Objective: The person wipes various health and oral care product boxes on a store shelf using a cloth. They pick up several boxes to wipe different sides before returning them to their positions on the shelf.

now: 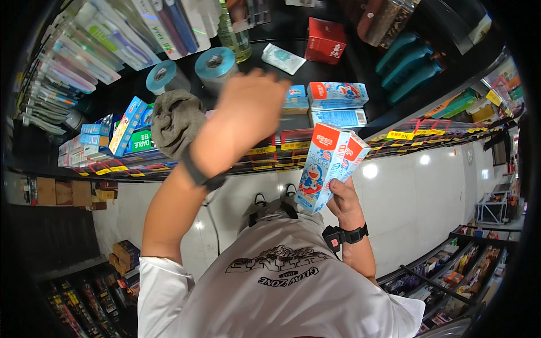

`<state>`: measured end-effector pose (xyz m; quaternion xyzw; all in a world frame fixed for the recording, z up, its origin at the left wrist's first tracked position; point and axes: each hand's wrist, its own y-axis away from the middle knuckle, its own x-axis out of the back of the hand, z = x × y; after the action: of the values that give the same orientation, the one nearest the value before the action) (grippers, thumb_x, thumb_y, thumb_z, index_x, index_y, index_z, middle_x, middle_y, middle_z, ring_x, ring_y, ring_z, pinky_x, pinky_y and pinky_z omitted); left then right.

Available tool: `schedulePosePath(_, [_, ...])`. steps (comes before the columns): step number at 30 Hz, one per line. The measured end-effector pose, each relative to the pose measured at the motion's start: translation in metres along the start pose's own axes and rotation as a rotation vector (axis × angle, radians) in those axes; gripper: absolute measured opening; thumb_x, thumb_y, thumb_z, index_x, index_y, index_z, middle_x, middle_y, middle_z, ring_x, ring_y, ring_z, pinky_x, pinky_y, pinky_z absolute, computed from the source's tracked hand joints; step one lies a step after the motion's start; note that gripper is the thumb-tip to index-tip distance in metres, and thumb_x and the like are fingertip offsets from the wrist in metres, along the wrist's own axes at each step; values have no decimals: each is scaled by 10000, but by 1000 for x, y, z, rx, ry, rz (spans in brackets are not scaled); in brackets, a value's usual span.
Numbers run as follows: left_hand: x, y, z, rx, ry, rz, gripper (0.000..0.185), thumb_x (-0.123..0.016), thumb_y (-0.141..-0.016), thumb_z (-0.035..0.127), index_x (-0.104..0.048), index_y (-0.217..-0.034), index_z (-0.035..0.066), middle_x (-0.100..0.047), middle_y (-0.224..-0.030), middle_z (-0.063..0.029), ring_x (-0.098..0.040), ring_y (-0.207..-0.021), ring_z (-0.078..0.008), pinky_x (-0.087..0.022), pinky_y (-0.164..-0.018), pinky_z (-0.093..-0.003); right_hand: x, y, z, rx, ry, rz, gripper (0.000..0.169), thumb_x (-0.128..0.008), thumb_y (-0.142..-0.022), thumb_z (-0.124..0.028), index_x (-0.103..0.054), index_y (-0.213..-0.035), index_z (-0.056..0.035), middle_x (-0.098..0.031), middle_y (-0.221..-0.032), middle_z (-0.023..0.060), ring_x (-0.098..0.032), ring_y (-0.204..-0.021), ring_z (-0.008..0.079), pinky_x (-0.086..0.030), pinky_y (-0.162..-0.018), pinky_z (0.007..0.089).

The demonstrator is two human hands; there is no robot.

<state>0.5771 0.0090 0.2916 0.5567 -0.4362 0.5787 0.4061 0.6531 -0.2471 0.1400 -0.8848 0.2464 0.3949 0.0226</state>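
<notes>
My right hand (345, 198) grips two light-blue and red cartons printed with a cartoon cat, side by side and tilted, in front of the shelf edge. The nearer carton (317, 169) shows its broad face. The other carton (354, 152) is partly behind it. Over the shelf, my left hand (251, 105) is blurred, back upward, and its fingertips are not clear. Beyond its fingers lies a white tube (284, 59). Similar cartons (338, 95) are stacked to its right. A crumpled grey cloth (177, 120) lies left of my left wrist.
Two blue-topped rolls (215, 63) stand on the black shelf (291, 122), with a red box (325, 41) farther back. Packaged toothbrushes (114, 34) hang at the left. Teal bottles (410, 67) stand at the right. Yellow price tags (400, 135) line the front edge. Another stocked rack (448, 270) is behind right.
</notes>
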Motion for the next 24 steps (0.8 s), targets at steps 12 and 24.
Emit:
schedulePosePath(12, [-81,-107,-3,30,-219,-480,763,-859,-664,196,-584,-1364,68,-746,-1116,-124,-707,-1097,-292,-576,-856,-388,26,0,-12,57,-15,21,836,-813,-855,-296,-371,-1526,-66,-551,-1441,107,-541,-1329,290,-426,-1128,470])
schedulePosePath(24, [-72,-101,-12,-16,-225,-426,666,-801,-723,169,-612,-1360,125,-605,-1379,-132,-660,-1190,-276,-568,-853,-426,29,-15,-12,43,-57,-2,771,-803,-870,-231,-393,-1503,-70,-573,-1419,96,-572,-1299,283,-436,-1121,476])
